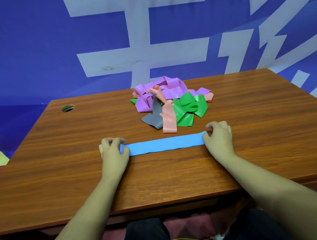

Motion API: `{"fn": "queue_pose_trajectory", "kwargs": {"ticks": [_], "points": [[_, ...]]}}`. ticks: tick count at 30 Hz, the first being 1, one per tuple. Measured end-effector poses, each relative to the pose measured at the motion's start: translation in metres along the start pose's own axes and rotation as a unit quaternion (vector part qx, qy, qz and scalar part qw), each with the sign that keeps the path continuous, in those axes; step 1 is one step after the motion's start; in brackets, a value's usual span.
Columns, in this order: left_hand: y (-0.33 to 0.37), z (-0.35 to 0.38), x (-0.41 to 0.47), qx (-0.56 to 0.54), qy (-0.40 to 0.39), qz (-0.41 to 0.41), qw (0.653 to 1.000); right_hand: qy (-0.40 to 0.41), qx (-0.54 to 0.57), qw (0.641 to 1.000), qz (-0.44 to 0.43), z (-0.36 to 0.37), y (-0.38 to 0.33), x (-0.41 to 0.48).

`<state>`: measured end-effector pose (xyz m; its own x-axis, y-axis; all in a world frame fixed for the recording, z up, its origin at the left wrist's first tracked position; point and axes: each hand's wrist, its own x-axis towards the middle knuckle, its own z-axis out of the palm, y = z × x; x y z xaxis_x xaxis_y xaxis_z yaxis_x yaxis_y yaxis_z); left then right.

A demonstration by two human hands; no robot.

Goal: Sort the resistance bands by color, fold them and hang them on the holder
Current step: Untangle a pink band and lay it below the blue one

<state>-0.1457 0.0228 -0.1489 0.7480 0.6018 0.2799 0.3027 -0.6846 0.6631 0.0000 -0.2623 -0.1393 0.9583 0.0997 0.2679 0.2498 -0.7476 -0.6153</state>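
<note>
The left hand [113, 152] has its fingers curled and its thumb laid over the 9 o'clock end of the blue band [165, 144], pinching it against the desk [57, 153]. The right hand [218, 138] does the same at the 3 o'clock end, with the thumb on the band and the fingers bent behind it. Neither hand is spread flat. Whether the fingertips reach under the band I cannot tell.

The blue band lies flat and straight between the hands, running 9 to 3, in the near half of the desk. Its long edges are parallel to the desk's front edge.

At 12 to 1 o'clock from the band, apart from it, sits the pile [169, 102] of tangled bands: purple [161, 88] at the far side, green [189, 108] at the right, and a pink strip [169, 121] and a grey strip [153, 119] trailing toward the blue band. The pink strip's end comes nearest but does not touch it.

Bare desk spreads at 9 o'clock of the left hand and 3 o'clock of the right hand, and a strip of it lies between the band and the front edge. A round hole [68, 108] sits at 10 o'clock near the far corner.
</note>
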Motion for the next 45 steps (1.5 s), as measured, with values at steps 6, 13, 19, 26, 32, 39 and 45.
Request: {"fn": "queue_pose_trajectory", "kwargs": {"ticks": [6, 13, 19, 26, 32, 39, 45], "points": [[0.050, 0.017, 0.032, 0.007, -0.084, 0.127, 0.988, -0.129, -0.010, 0.981, -0.145, 0.006, -0.049, 0.028], [0.082, 0.061, 0.062, 0.006, -0.162, 0.086, 0.983, -0.201, -0.053, 0.964, -0.166, 0.041, -0.057, 0.043], [0.076, 0.080, 0.062, -0.027, -0.160, 0.075, 0.984, -0.184, -0.043, 0.962, -0.194, 0.053, -0.049, 0.051], [0.093, 0.063, 0.069, -0.139, -0.126, 0.124, 0.974, -0.120, 0.120, 0.966, -0.197, 0.005, -0.096, 0.070], [0.162, 0.011, 0.094, -0.280, -0.055, 0.141, 0.948, -0.056, 0.250, 0.949, -0.182, -0.066, -0.153, 0.092], [0.220, -0.050, 0.089, -0.391, -0.056, 0.145, 0.907, -0.033, 0.333, 0.927, -0.171, -0.128, -0.189, 0.090], [0.214, -0.060, 0.066, -0.322, -0.220, 0.145, 0.909, -0.029, 0.391, 0.911, -0.130, -0.155, -0.198, 0.073]]}}
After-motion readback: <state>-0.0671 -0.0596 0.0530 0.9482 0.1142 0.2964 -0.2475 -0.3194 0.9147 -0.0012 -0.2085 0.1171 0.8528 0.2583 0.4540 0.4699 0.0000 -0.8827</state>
